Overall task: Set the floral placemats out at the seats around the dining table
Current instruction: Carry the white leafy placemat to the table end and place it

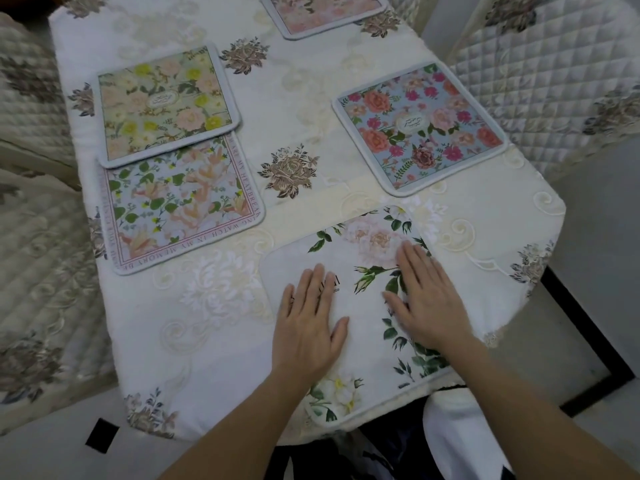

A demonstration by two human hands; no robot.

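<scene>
Both hands flat, fingers spread, on white mat (360,296): left hand (310,327), right hand (426,299). 4 more mats on worktop (221,306) beyond them.

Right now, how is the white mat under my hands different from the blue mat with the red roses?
The white mat has a pale ground with sparse pink and white blooms; the blue mat is crowded with red and magenta roses. Both hands, left and right, lie flat on the white mat; the blue mat lies untouched. Both are floral, round-cornered, and lie flat.
</scene>
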